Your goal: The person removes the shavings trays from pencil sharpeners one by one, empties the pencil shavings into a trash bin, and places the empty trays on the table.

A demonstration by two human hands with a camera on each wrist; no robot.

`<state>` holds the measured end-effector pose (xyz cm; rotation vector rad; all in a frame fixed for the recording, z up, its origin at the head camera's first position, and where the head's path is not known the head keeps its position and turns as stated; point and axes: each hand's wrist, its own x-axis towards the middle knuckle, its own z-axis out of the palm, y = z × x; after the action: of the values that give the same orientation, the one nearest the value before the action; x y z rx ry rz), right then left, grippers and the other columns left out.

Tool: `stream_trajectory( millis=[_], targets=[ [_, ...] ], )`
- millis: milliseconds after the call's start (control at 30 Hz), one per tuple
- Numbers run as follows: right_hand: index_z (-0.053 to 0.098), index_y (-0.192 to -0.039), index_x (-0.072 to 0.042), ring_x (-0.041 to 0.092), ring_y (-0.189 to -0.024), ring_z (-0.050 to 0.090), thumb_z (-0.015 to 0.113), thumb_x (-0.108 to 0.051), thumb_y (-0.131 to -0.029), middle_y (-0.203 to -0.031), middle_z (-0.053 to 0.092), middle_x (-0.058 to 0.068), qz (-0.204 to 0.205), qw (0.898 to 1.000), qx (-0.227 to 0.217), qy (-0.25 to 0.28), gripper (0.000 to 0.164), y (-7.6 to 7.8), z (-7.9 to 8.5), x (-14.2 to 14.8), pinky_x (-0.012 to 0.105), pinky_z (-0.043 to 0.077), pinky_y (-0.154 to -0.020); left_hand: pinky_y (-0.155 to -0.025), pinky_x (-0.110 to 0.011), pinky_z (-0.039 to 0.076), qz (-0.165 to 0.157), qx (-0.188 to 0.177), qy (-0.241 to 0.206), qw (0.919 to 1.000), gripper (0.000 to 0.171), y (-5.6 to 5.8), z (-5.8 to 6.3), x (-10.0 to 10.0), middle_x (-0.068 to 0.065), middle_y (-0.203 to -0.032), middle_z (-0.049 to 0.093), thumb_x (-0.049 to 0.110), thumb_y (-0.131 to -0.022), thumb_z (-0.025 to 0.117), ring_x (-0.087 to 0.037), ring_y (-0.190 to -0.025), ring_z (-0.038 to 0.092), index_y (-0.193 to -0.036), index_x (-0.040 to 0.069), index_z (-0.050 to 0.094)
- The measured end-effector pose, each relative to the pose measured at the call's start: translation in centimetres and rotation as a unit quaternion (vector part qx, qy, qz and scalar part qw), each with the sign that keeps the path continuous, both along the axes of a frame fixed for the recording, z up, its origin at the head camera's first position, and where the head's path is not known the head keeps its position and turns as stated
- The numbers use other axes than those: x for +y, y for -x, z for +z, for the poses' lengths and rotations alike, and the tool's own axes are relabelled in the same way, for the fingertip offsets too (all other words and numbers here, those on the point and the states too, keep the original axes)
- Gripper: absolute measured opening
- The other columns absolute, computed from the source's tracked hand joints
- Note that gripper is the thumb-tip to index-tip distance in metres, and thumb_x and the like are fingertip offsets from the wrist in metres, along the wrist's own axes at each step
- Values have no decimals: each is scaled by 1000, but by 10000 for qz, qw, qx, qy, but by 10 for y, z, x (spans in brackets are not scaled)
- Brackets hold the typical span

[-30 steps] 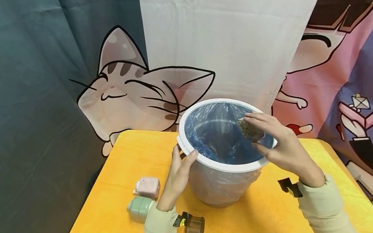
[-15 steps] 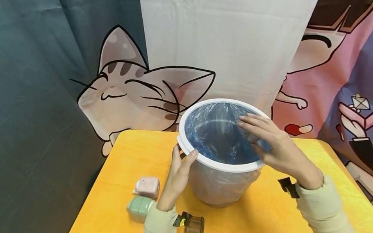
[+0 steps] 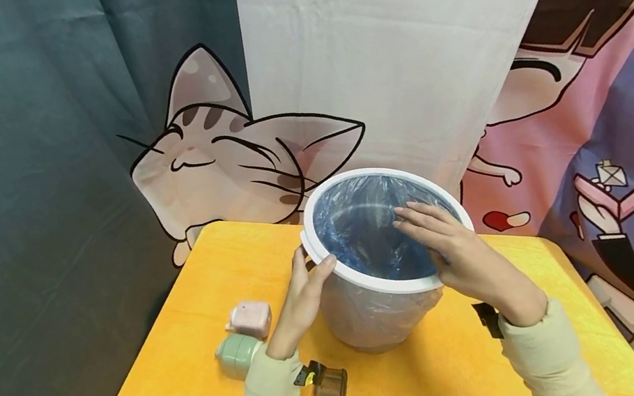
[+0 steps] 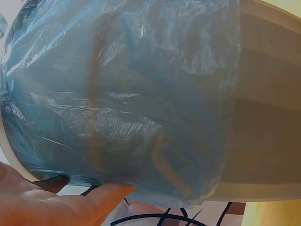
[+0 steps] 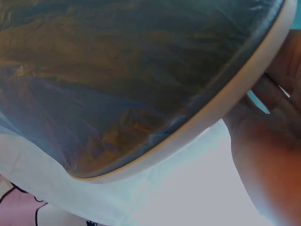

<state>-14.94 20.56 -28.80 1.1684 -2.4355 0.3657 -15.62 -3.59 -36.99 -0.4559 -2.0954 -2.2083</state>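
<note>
A white bin (image 3: 375, 308) lined with a blue plastic bag (image 3: 367, 231) stands on the yellow table (image 3: 198, 389). My left hand (image 3: 302, 292) grips the bin's left rim, thumb on top and fingers outside. My right hand (image 3: 454, 252) hovers over the right side of the opening, fingers straight and relaxed, with nothing seen in it. The left wrist view shows the bag-covered bin wall (image 4: 141, 94) with my left hand (image 4: 47, 202) under it. In the right wrist view the bin rim (image 5: 211, 117) runs beside my right hand (image 5: 273, 141).
Left of the bin lie a small pink case (image 3: 251, 317) and a pale green round case (image 3: 236, 354). A small brown clear box (image 3: 327, 382) with a black clip lies near my left sleeve. Printed cartoon curtains hang behind the table.
A second ago my right hand held a brown speckled piece over the bin; that piece is out of sight now. The hand has shifted slightly left over the opening. The left hand has not moved.
</note>
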Motion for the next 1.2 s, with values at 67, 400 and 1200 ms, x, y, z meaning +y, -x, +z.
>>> stream_trajectory(
  millis=[67, 400, 1200],
  targets=[
    [41, -124, -11, 23, -119, 22, 50, 20, -63, -132, 28, -1, 42, 10000, -30, -42, 69, -1, 0, -1, 33, 19, -95, -88, -35, 29, 13, -9, -3, 10000, 65, -3, 3, 0, -11, -129, 18, 29, -84, 49, -22, -111, 30, -132, 7, 11],
    [40, -125, -11, 26, -118, 23, 49, 20, -62, -132, 28, 1, 126, 9999, 41, -47, 70, -1, -2, 0, 34, 18, -95, -89, -33, 28, -46, -14, 31, 10000, 64, 2, -4, -1, -6, -129, 19, 33, -83, 49, -19, -113, 29, -132, 14, 12],
    [39, -125, -10, 28, -118, 24, 54, 17, -62, -131, 29, 4, 0, 9992, 124, 383, 70, -4, -3, 5, 33, 20, -95, -91, -31, 25, -8, 21, 20, 10000, 67, 12, -20, 0, -2, -130, 18, 40, -80, 50, -13, -116, 24, -132, 21, 13]
  ],
)
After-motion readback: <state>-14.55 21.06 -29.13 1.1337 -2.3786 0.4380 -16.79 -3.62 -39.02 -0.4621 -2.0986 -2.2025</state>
